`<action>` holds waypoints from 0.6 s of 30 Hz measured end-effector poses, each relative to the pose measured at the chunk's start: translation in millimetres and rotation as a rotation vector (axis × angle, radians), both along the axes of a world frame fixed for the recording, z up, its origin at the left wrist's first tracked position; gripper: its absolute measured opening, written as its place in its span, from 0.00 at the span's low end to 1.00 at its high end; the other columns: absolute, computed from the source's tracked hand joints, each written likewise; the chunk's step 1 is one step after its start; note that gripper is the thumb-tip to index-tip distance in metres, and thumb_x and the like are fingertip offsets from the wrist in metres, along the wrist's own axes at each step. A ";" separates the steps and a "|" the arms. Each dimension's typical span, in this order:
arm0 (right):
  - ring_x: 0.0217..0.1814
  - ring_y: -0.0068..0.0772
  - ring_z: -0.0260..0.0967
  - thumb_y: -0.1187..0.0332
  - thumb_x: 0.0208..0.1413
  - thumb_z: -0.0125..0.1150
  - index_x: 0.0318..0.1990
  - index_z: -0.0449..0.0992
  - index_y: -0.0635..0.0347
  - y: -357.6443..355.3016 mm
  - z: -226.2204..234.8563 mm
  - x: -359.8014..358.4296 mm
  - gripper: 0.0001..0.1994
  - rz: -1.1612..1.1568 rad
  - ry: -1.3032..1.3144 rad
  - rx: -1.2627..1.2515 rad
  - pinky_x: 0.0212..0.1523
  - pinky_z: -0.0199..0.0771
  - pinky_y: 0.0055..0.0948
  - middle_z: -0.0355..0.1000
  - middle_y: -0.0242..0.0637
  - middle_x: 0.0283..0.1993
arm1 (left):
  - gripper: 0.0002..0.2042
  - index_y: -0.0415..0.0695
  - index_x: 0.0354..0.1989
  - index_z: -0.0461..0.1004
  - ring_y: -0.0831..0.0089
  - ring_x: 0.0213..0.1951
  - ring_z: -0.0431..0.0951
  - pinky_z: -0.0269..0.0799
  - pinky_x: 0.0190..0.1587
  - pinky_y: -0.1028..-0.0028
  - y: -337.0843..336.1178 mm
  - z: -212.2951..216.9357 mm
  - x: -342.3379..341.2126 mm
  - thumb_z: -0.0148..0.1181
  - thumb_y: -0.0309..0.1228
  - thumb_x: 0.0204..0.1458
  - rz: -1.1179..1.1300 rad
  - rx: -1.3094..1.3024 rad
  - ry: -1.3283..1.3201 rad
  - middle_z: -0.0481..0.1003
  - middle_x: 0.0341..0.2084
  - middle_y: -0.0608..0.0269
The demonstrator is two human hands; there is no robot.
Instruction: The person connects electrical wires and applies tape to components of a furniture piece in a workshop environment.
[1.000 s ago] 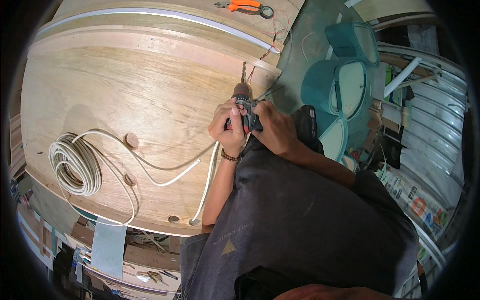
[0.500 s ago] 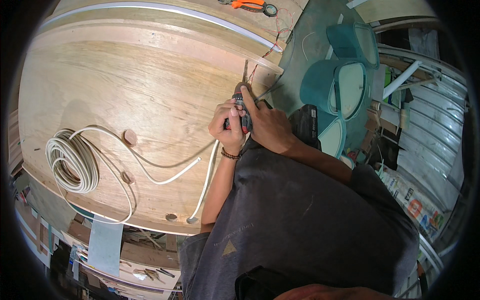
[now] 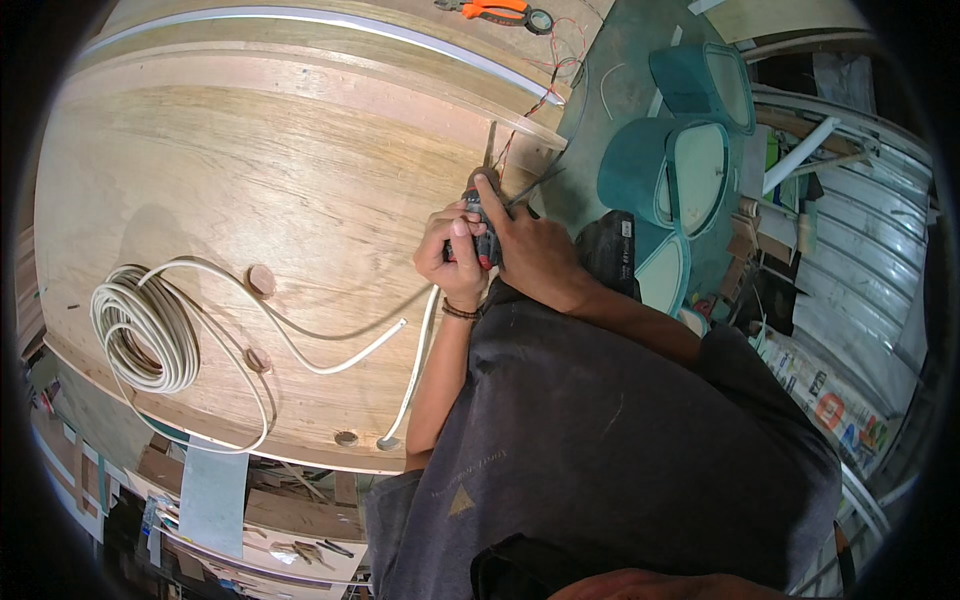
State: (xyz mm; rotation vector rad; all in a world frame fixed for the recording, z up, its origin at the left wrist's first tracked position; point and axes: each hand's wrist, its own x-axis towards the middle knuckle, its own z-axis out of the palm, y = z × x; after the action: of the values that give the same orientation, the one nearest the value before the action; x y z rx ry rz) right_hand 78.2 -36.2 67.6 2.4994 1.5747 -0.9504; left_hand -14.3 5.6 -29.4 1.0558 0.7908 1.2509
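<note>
A black and red cordless drill (image 3: 485,250) is held in both my hands over the right part of the wooden panel. Its bit (image 3: 490,145) points away from me, reaching a raised wooden strip (image 3: 535,128); whether the tip is inside the wood I cannot tell. My left hand (image 3: 452,250) is closed round the rear of the drill's body. With its index finger laid along the drill toward the chuck, my right hand (image 3: 530,245) grips from the right; its other fingers are partly hidden. Beside the right wrist shows the black battery (image 3: 607,255). Thin red and black wires (image 3: 507,150) run close by the bit.
A coil of white cable (image 3: 148,330) lies on the panel (image 3: 330,190) at left, one loose end toward the middle. Another white cable (image 3: 408,390) enters a hole near the front edge. Orange-handled pliers (image 3: 500,12) lie at the back. Teal rounded pieces (image 3: 640,170) stand on the floor at right.
The view has shifted slightly. Both hands keep their hold on the drill, which stays in nearly the same place at the strip.
</note>
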 end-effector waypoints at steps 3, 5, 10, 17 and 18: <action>0.35 0.60 0.79 0.63 0.44 0.74 0.75 0.45 0.60 2.5 7.9 8.5 0.53 0.033 -0.003 0.009 0.33 0.81 0.47 0.75 0.63 0.40 | 0.10 0.35 0.25 0.76 0.67 0.33 0.79 0.76 0.51 0.59 1.6 9.4 5.4 0.55 0.23 0.60 0.014 -0.021 0.023 0.78 0.21 0.58; 0.36 0.60 0.79 0.63 0.42 0.76 0.75 0.45 0.59 4.8 13.6 12.1 0.55 0.041 0.000 -0.033 0.34 0.81 0.48 0.76 0.63 0.41 | 0.10 0.35 0.26 0.76 0.66 0.34 0.80 0.76 0.51 0.59 2.2 11.7 8.2 0.55 0.22 0.60 0.027 0.044 0.035 0.78 0.21 0.58; 0.36 0.60 0.79 0.64 0.43 0.75 0.75 0.45 0.58 6.1 17.6 21.7 0.53 0.092 0.014 -0.044 0.35 0.81 0.49 0.76 0.62 0.39 | 0.10 0.35 0.26 0.76 0.66 0.33 0.79 0.77 0.51 0.59 1.3 20.7 12.6 0.55 0.22 0.60 0.041 0.037 0.099 0.78 0.21 0.59; 0.34 0.59 0.79 0.67 0.44 0.73 0.74 0.46 0.61 14.0 20.3 18.8 0.51 0.106 0.005 -0.084 0.34 0.81 0.46 0.76 0.62 0.36 | 0.10 0.35 0.26 0.75 0.68 0.31 0.78 0.76 0.52 0.57 2.6 15.9 11.1 0.55 0.22 0.60 0.056 0.020 0.060 0.78 0.22 0.58; 0.34 0.59 0.79 0.67 0.44 0.72 0.74 0.46 0.62 14.7 21.3 19.5 0.51 0.108 0.010 -0.082 0.34 0.81 0.46 0.76 0.62 0.36 | 0.10 0.35 0.26 0.75 0.68 0.31 0.78 0.76 0.52 0.57 2.9 17.4 11.4 0.54 0.22 0.60 0.060 0.011 0.064 0.78 0.22 0.58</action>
State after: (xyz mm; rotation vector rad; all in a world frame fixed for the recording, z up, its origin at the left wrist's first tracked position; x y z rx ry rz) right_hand 97.7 -21.4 88.8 2.3333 1.6195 -0.9930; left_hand -2.9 8.5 -12.0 1.0924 0.8714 1.2781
